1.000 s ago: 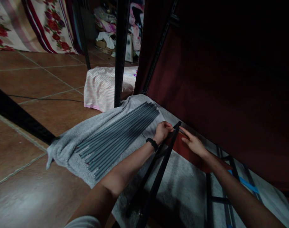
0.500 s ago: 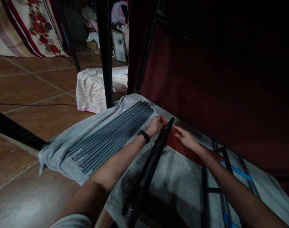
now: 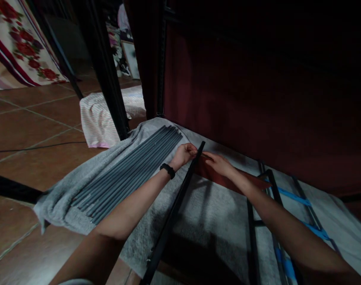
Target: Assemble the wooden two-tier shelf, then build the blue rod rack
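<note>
My left hand is pinched close against the left side of a long black metal bar, by its far end. What those fingertips hold is too small to make out. On the bar's other side, my right hand grips the upper edge of a reddish-brown board with fingers and thumb. This board meets the bar near its far end and stretches right, behind my right forearm. The bar slants from the far end down toward me, with small bolts near its close end.
Several thin grey rods lie side by side on a grey towel left of my hands. Black frames with blue tape lie at right. A dark post rises at left, and a dark red cloth hangs behind.
The view has shifted, so hands, bar and rods appear further left. The bar now shows as one narrower piece, apparently turned. Both hands keep their places at its far end.
</note>
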Demonstrator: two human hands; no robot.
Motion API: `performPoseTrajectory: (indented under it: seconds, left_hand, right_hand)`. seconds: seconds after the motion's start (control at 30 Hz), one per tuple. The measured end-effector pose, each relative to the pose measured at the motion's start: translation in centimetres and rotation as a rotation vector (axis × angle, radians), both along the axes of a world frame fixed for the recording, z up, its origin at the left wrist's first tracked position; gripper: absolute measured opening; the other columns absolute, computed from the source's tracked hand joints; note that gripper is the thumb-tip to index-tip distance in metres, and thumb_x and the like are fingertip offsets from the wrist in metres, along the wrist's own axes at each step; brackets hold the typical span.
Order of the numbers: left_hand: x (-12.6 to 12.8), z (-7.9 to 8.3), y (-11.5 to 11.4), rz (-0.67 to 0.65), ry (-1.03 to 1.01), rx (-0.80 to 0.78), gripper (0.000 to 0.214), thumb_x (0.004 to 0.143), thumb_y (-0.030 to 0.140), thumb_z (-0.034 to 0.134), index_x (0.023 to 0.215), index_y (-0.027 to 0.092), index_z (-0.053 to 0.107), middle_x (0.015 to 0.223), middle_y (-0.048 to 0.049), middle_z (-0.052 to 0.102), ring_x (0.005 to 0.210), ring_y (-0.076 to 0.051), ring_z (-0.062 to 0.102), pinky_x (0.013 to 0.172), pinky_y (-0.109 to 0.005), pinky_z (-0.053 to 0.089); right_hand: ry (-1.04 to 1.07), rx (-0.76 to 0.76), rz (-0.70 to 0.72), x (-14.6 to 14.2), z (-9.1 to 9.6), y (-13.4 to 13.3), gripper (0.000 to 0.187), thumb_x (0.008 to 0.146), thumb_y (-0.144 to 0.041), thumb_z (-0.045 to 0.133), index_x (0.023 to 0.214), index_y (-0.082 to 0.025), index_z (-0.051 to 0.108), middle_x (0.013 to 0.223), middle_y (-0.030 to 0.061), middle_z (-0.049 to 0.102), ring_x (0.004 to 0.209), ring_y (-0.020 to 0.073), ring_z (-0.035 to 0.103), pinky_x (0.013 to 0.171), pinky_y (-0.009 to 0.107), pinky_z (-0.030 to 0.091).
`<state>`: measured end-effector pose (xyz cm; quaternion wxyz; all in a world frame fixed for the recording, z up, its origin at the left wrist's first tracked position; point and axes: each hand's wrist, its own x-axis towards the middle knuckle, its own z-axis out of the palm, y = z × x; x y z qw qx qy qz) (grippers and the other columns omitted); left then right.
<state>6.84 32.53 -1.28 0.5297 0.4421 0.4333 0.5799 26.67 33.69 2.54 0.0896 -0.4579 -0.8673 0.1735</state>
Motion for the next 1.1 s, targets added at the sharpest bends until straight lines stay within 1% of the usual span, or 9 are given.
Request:
performPoseTrajectory:
  seconds: [0.1, 0.2, 0.43, 0.5, 0.63, 0.73, 0.87, 0.97, 1.1]
  left_hand:
    - [0.0, 0.2, -0.1, 0.004, 0.028, 0.001, 0.009, 0.069, 0.012, 0.072, 0.066, 0.014, 0.065, 0.059, -0.0006, 0.062, 0.053, -0.010, 0.055, 0.055, -0.021, 0.045]
    - [0.2, 0.2, -0.3, 0.021, 0.069, 0.010, 0.002, 0.072, 0.012, 0.068, 0.070, 0.014, 0.069, 0.062, -0.0014, 0.064, 0.055, -0.010, 0.055, 0.056, -0.020, 0.044]
    - [0.4, 0.0, -0.3, 0.002, 0.144, 0.000, 0.019, 0.071, 0.011, 0.063, 0.085, 0.015, 0.077, 0.078, -0.0043, 0.073, 0.064, -0.014, 0.062, 0.063, -0.022, 0.048]
    - [0.5, 0.0, -0.5, 0.016, 0.155, 0.005, 0.020, 0.072, 0.011, 0.062, 0.085, 0.014, 0.077, 0.081, -0.0051, 0.074, 0.068, -0.015, 0.064, 0.066, -0.023, 0.050]
    - [1.0, 0.2, -1.1, 0.100, 0.193, 0.033, 0.020, 0.075, 0.014, 0.064, 0.089, 0.014, 0.077, 0.083, -0.0055, 0.075, 0.072, -0.017, 0.066, 0.069, -0.025, 0.051]
    - [1.4, 0.4, -1.5, 0.104, 0.179, 0.014, 0.019, 0.075, 0.018, 0.067, 0.092, 0.015, 0.077, 0.084, -0.0055, 0.075, 0.073, -0.018, 0.066, 0.069, -0.025, 0.052]
    - [1.7, 1.0, -1.8, 0.067, 0.125, -0.021, 0.019, 0.076, 0.023, 0.070, 0.092, 0.014, 0.075, 0.081, -0.0047, 0.074, 0.069, -0.015, 0.064, 0.064, -0.022, 0.049]
    - [1.7, 1.2, -2.0, 0.089, 0.027, -0.088, 0.023, 0.076, 0.028, 0.073, 0.094, 0.013, 0.071, 0.073, -0.0025, 0.070, 0.061, -0.012, 0.060, 0.058, -0.021, 0.046]
    - [1.4, 0.9, -2.0, 0.125, -0.022, -0.183, 0.030, 0.072, 0.041, 0.080, 0.074, 0.015, 0.064, 0.059, 0.0005, 0.061, 0.048, -0.009, 0.051, 0.048, -0.020, 0.039]
  right_hand:
    - [0.009, 0.022, 0.008, -0.2, 0.2, -0.1, 0.050, 0.093, -0.021, 0.051, 0.141, -0.030, 0.057, 0.139, 0.0005, 0.064, 0.127, 0.0239, 0.061, 0.109, 0.039, 0.046]
    - [0.026, 0.032, 0.021, -0.3, 0.0, -0.2, 0.051, 0.093, -0.018, 0.050, 0.142, -0.028, 0.056, 0.140, 0.0012, 0.063, 0.127, 0.0227, 0.060, 0.109, 0.036, 0.046]
    - [0.036, 0.037, -0.004, -0.5, -0.2, -0.4, 0.055, 0.091, -0.015, 0.052, 0.143, -0.031, 0.054, 0.142, -0.0006, 0.062, 0.129, 0.0220, 0.059, 0.110, 0.036, 0.044]
    - [0.034, 0.033, -0.005, -0.5, -0.1, -0.4, 0.055, 0.092, -0.016, 0.052, 0.144, -0.032, 0.053, 0.142, -0.0009, 0.061, 0.129, 0.0221, 0.059, 0.110, 0.037, 0.044]
    - [0.018, 0.027, -0.022, -0.5, -0.1, -0.5, 0.055, 0.092, -0.018, 0.053, 0.144, -0.035, 0.052, 0.143, -0.0023, 0.061, 0.129, 0.0218, 0.058, 0.110, 0.036, 0.044]
    - [0.015, 0.031, -0.028, -0.5, -0.1, -0.6, 0.055, 0.093, -0.018, 0.051, 0.145, -0.035, 0.050, 0.143, -0.0020, 0.060, 0.129, 0.0216, 0.058, 0.108, 0.036, 0.044]
    - [-0.001, 0.026, -0.037, -0.6, 0.0, -0.7, 0.054, 0.094, -0.019, 0.050, 0.145, -0.035, 0.051, 0.142, -0.0021, 0.061, 0.129, 0.0216, 0.058, 0.107, 0.035, 0.045]
    - [-0.007, 0.041, -0.029, -0.6, 0.1, -0.7, 0.052, 0.095, -0.021, 0.050, 0.145, -0.034, 0.051, 0.142, -0.0001, 0.061, 0.127, 0.0232, 0.059, 0.105, 0.037, 0.046]
    - [-0.008, 0.032, -0.027, -0.5, 0.1, -0.6, 0.051, 0.094, -0.022, 0.049, 0.144, -0.033, 0.052, 0.141, 0.0014, 0.062, 0.127, 0.0241, 0.060, 0.104, 0.038, 0.047]
